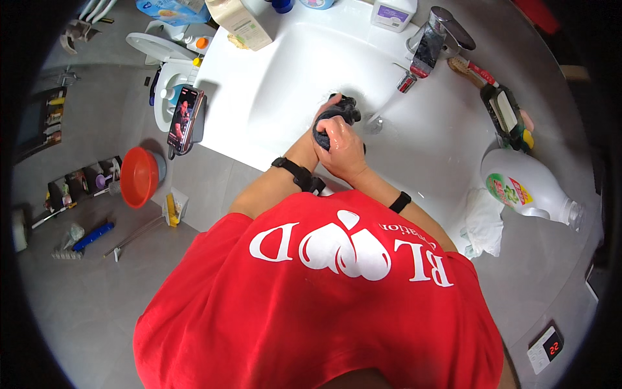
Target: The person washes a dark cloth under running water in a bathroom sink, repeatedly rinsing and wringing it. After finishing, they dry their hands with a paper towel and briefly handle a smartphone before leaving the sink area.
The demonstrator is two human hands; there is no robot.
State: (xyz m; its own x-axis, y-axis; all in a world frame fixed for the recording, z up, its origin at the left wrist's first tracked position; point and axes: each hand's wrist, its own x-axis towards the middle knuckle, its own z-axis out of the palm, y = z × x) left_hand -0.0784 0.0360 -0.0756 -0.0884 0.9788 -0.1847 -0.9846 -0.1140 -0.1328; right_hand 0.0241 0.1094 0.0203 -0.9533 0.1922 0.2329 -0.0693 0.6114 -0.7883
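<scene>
Over the white washbasin (286,63), both hands hold a wet, dark cloth item (346,109), perhaps a sock. My left hand (320,115) lies partly behind it, with much of the palm and fingers hidden. My right hand (342,146) is closed around the nearer part of the cloth, wet and bent at the fingers. Just right of the hands, a thin stream of water (384,109) falls from the chrome faucet (440,34) and splashes on the basin floor.
On the left rim a phone (185,119) leans on a stand. A carton (240,24) and a white bottle (393,14) stand at the back. To the right are a brush (464,68), a soap holder (505,114), a large lying detergent bottle (529,185) and a white cloth (485,221).
</scene>
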